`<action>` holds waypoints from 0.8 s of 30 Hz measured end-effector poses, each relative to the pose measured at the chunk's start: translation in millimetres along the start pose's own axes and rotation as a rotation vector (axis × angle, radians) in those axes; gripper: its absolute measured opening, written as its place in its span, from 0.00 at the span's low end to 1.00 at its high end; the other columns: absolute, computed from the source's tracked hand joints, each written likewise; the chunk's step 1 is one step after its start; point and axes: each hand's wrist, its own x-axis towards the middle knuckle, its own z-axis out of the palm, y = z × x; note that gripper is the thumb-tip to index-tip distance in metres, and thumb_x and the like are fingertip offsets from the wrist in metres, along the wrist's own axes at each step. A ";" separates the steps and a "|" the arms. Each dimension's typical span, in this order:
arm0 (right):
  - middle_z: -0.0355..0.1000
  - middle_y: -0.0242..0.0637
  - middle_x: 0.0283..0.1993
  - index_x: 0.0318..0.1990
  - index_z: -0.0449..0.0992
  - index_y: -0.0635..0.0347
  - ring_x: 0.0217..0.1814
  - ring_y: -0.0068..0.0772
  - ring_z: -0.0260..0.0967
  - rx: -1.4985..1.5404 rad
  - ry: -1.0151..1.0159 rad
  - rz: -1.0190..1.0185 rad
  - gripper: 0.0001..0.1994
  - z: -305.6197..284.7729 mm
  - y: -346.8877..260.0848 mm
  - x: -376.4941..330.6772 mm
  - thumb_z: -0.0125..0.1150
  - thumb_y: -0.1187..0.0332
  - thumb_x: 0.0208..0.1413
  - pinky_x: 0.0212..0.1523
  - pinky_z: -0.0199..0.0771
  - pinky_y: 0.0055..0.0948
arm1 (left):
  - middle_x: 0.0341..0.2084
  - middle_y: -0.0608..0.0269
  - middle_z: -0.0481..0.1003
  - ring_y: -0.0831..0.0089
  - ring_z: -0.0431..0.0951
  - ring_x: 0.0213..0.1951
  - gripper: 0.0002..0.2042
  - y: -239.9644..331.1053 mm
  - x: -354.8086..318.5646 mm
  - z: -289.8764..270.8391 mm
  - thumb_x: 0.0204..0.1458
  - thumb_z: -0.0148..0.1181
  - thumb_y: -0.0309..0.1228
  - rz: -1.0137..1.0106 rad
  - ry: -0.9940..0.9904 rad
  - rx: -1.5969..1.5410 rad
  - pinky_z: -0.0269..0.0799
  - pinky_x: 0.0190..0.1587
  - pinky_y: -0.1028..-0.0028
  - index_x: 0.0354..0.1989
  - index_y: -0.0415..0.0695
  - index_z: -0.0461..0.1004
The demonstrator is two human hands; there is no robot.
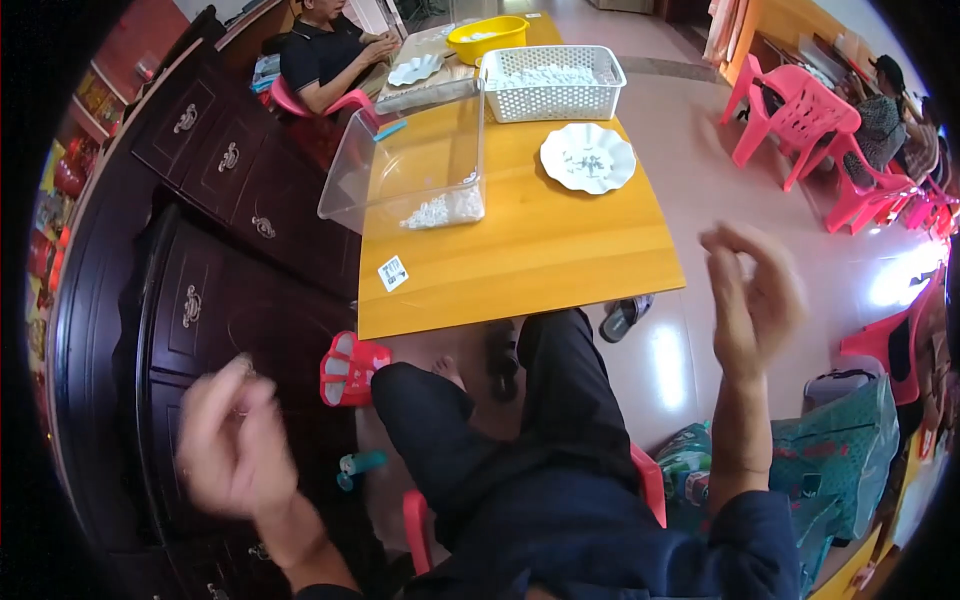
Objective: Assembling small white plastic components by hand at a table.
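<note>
My left hand (235,440) is raised in front of the dark cabinet, left of my knee. Motion smears its curled fingers, and whether anything is in them cannot be made out. To the right of the table my right hand (755,300) is held up, fingers loosely bent and a gap showing beside the thumb; nothing is seen in it. Both hands are off the yellow wooden table (520,265). On it are a clear plastic bin (345,185) with small white pieces (445,210) in its near corner, and a scalloped white plate (588,140) bearing small greyish bits.
A white perforated basket (555,105) of white pieces and a yellow basin (485,50) stand farther back. Another person (320,60) sits at the far left. Dark drawers (225,160) line my left; pink chairs (800,105) and green bags (840,460) are at right.
</note>
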 end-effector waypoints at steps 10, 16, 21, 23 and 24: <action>0.76 0.58 0.52 0.61 0.72 0.58 0.59 0.59 0.73 -0.483 -0.337 0.749 0.30 52.7 275.8 -77.3 0.50 0.45 0.61 0.61 0.69 0.47 | 0.50 0.44 0.78 0.57 0.79 0.50 0.28 -307.1 -199.8 96.0 0.62 0.56 0.49 -0.877 -0.556 0.239 0.73 0.55 0.62 0.57 0.34 0.72; 0.76 0.61 0.50 0.52 0.78 0.65 0.57 0.61 0.73 -0.227 -0.400 0.881 0.27 60.4 307.1 -85.6 0.44 0.49 0.65 0.57 0.69 0.47 | 0.39 0.53 0.80 0.65 0.80 0.37 0.26 -293.7 -188.1 150.7 0.66 0.50 0.54 -1.585 -0.415 -0.568 0.77 0.40 0.63 0.51 0.40 0.74; 0.76 0.62 0.50 0.51 0.78 0.65 0.56 0.62 0.72 -0.273 -0.431 0.870 0.27 57.8 297.8 -89.9 0.42 0.49 0.66 0.57 0.69 0.50 | 0.25 0.65 0.77 0.74 0.75 0.24 0.23 -292.5 -190.5 155.1 0.67 0.48 0.54 -1.614 -0.422 -0.578 0.76 0.27 0.70 0.44 0.44 0.75; 0.76 0.62 0.49 0.49 0.78 0.66 0.57 0.64 0.71 -0.351 -0.443 0.824 0.28 61.0 291.8 -86.6 0.39 0.49 0.66 0.58 0.69 0.51 | 0.23 0.66 0.76 0.75 0.75 0.22 0.22 -296.7 -190.3 147.1 0.67 0.47 0.54 -1.610 -0.425 -0.538 0.76 0.24 0.72 0.45 0.47 0.75; 0.75 0.62 0.49 0.50 0.78 0.66 0.57 0.63 0.71 -0.332 -0.433 0.835 0.28 66.0 283.2 -87.4 0.39 0.49 0.66 0.58 0.69 0.51 | 0.23 0.66 0.76 0.75 0.75 0.22 0.22 -299.9 -190.0 137.5 0.67 0.47 0.54 -1.608 -0.407 -0.540 0.76 0.24 0.72 0.45 0.47 0.75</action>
